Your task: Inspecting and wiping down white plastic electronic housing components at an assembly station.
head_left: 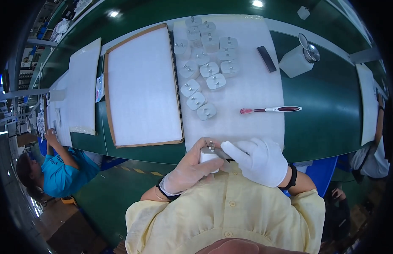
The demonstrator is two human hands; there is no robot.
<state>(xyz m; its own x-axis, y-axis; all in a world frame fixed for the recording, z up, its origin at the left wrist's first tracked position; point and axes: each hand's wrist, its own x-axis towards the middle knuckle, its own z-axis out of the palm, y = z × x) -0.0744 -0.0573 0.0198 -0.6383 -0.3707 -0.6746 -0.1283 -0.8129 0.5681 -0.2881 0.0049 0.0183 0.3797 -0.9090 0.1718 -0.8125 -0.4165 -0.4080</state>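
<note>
Your left hand (186, 171), in a thin translucent glove, has its grip clenched around the small white plastic plug adapter with metal prongs (210, 153), held just at the near edge of the white foam mat (251, 89); your right hand (260, 161), in a white cloth glove, pinches its top beside the prongs. It looks light, rigid and smooth, so likely slippery: hold the flat sides, not the prongs. More adapters (205, 63) cluster at the mat's far-left part, a red-tipped brush (270, 109) lies mid-mat.

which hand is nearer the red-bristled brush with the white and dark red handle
Right. The right hand is just below the brush; the left hand is farther off, down to its left.
</note>
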